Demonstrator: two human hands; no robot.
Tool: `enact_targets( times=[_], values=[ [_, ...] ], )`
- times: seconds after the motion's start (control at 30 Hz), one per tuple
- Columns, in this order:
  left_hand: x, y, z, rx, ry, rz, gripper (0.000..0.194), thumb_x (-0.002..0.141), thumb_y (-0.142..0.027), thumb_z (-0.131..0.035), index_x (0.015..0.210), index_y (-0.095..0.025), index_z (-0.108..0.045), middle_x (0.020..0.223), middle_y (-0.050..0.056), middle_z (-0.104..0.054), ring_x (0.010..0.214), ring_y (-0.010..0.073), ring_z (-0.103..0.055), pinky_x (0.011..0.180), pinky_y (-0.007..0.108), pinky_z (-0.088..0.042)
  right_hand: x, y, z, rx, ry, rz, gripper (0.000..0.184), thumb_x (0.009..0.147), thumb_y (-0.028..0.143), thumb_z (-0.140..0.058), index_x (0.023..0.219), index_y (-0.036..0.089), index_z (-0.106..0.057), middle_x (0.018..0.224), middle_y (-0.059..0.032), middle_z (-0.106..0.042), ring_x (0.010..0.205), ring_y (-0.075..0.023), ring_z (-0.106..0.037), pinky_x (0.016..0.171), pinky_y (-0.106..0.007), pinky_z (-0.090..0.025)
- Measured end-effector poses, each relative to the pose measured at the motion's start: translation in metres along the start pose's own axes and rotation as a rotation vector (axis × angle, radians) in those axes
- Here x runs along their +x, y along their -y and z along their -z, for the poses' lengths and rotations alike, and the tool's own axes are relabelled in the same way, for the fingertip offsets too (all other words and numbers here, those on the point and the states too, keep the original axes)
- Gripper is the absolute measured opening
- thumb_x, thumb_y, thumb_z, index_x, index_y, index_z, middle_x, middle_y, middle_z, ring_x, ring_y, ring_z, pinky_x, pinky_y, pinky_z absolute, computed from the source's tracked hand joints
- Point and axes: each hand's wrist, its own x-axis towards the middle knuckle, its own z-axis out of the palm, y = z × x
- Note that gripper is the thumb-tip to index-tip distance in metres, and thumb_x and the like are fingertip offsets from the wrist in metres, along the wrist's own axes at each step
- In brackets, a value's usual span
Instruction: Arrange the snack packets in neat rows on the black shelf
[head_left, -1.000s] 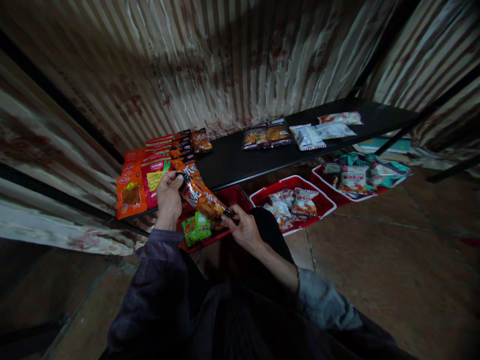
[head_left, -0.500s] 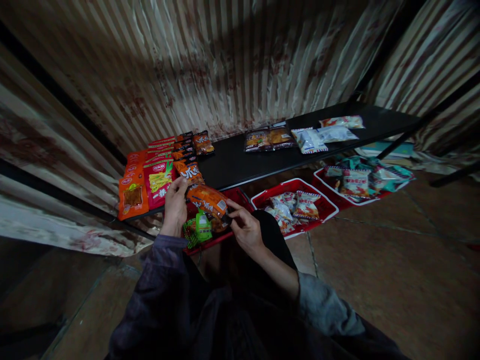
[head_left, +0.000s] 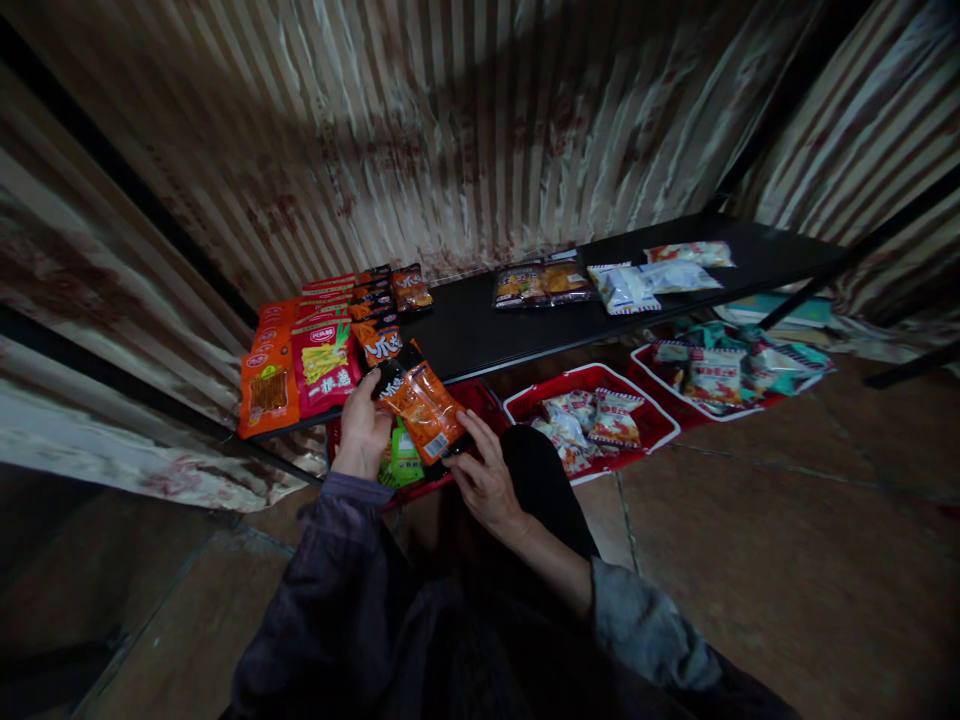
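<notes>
Between my two hands is an orange and black snack packet (head_left: 426,412), tilted, its barcode end toward me. My left hand (head_left: 363,430) grips its far left end. The fingers of my right hand (head_left: 484,475) hold the near right end. Below the packet, green snack packets (head_left: 403,462) lie in a red basket (head_left: 487,400), partly hidden by the packet and my hands. Just beyond, on the black shelf (head_left: 465,335), stand rows of similar orange and black packets (head_left: 381,342), pink packets (head_left: 326,365) and orange packets (head_left: 264,385).
Brown snack bags (head_left: 544,282) and white snack bags (head_left: 626,288) lie farther right on the shelf. Two more red baskets stand on the floor: one with white packets (head_left: 616,418), one with white and teal packets (head_left: 716,375). Black metal posts (head_left: 795,300) frame the shelf; a striped curtain (head_left: 480,130) hangs behind.
The orange and black packet has been turned over in my hands, and its barcode now faces up near my right hand. Both hands have kept hold of it beside the shelf edge.
</notes>
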Motion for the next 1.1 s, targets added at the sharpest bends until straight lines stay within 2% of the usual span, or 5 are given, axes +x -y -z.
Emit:
enact_targets(
  times=[0.2,0.37,0.5,0.63,1.1],
  values=[
    [-0.004,0.0,0.005,0.008,-0.019,-0.181,0.016,0.065,-0.016,-0.072,0.078,-0.016,-0.062,0.074,0.0,-0.07,0.067,0.0131,-0.064,0.071,0.028,-0.051,-0.001,0.001,0.007,0.017,0.079,-0.115,0.031,0.073,0.006,-0.048,0.094,0.021,-0.065,0.14,-0.0082,-0.044,0.129,-0.0277,-0.039,0.102,-0.05,-0.039],
    [-0.01,0.005,0.012,0.132,0.112,-0.278,0.03,0.055,-0.027,-0.081,0.079,-0.018,-0.065,0.078,0.0,-0.07,0.078,0.0141,-0.065,0.082,0.03,-0.047,0.032,-0.004,0.011,0.202,0.002,-0.499,0.027,0.084,0.03,-0.053,0.11,0.024,-0.06,0.114,-0.0079,-0.063,0.103,-0.0223,-0.059,0.092,-0.041,-0.047],
    [-0.014,0.013,0.016,0.253,0.233,-0.247,0.036,0.056,-0.035,-0.08,0.085,-0.018,-0.067,0.084,0.002,-0.071,0.084,0.0154,-0.064,0.086,0.031,-0.046,0.071,-0.007,0.005,0.642,0.027,-0.671,0.036,0.079,0.046,-0.059,0.108,0.025,-0.059,0.113,-0.0034,-0.064,0.101,-0.0182,-0.06,0.091,-0.033,-0.047],
    [-0.017,0.018,0.019,0.322,0.288,-0.239,0.034,0.061,-0.039,-0.077,0.086,-0.017,-0.068,0.083,0.002,-0.07,0.08,0.0147,-0.064,0.082,0.03,-0.046,0.093,-0.011,-0.003,0.867,0.035,-0.798,0.036,0.066,0.05,-0.071,0.084,0.021,-0.064,0.082,0.001,-0.067,0.078,-0.0156,-0.062,0.076,-0.028,-0.049],
    [-0.035,0.015,0.027,0.326,0.397,-0.042,0.042,0.058,-0.032,-0.081,0.095,-0.017,-0.065,0.094,0.005,-0.07,0.095,0.0201,-0.064,0.087,0.032,-0.046,0.107,-0.01,-0.024,0.905,-0.193,-0.923,0.028,0.055,0.041,-0.077,0.067,0.019,-0.066,0.065,0.003,-0.065,0.058,-0.012,-0.055,0.056,-0.024,-0.043]
  ],
)
